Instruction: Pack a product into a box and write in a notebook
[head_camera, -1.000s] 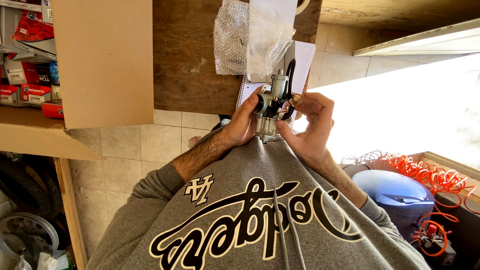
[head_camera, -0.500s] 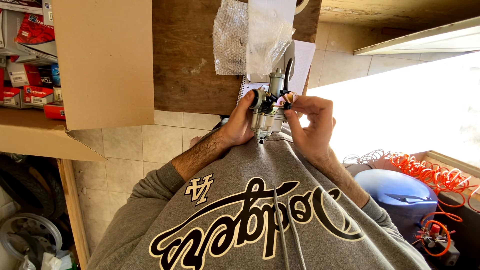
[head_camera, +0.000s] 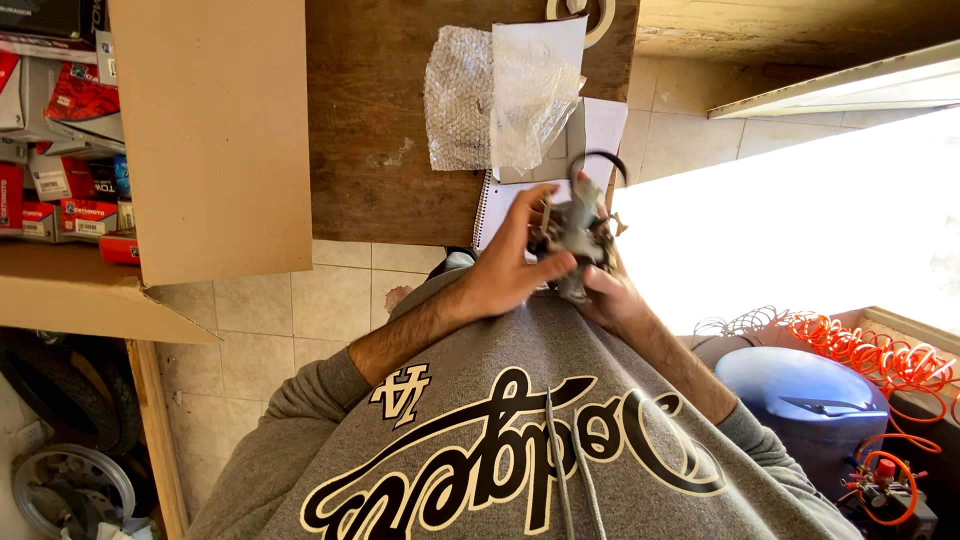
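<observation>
I see both hands clamped on a small grey metal carburetor (head_camera: 578, 232), held up close to the chest just in front of the edge of the dark wooden table (head_camera: 380, 120). In this upside-down head view, my left hand (head_camera: 505, 270) wraps the part from one side with its fingers curled over the body, and my right hand (head_camera: 610, 295) cups it from underneath, so the two hands meet around it. A black hose loop (head_camera: 600, 160) rises off the carburetor. On the table just beyond it lie a spiral notebook (head_camera: 500, 200), a sheet of bubble wrap (head_camera: 460, 95) and a clear plastic bag (head_camera: 535, 95). A big cardboard box (head_camera: 215, 130) stands beside them, and a blue tank (head_camera: 800, 395) with orange coiled hose (head_camera: 870, 350) sits off to the other side.
</observation>
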